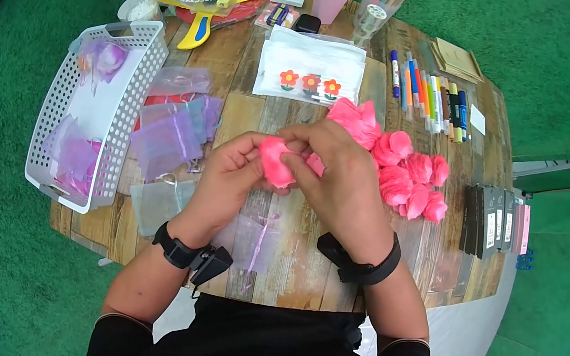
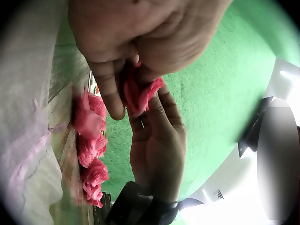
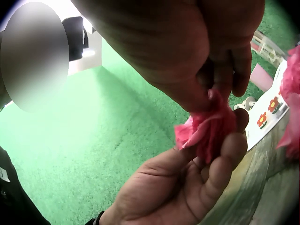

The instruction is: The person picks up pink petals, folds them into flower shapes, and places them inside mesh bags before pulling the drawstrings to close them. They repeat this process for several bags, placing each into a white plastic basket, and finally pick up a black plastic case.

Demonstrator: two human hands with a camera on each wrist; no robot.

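Observation:
Both hands meet above the middle of the table around a small pink petal bunch (image 1: 275, 161). The left hand (image 1: 228, 169) grips it from the left with thumb and curled fingers. From the other side, the right hand (image 1: 344, 180) pinches the same bunch between thumb and fingers. In the left wrist view the crumpled pink petals (image 2: 138, 96) show between the two hands. The right wrist view has the folded pink piece (image 3: 211, 129) held by the fingertips of both hands. Just right of the right hand lie several pink petal clusters (image 1: 396, 184).
Organza bags (image 1: 171, 134) lie left of the hands, beside a white basket (image 1: 127, 116). A sheer lilac bag (image 1: 252, 244) is near the front edge. Behind are a flowered pouch (image 1: 311, 63), a pink cup (image 1: 329, 0) and markers (image 1: 431, 100). Dark boxes (image 1: 491, 219) stand at right.

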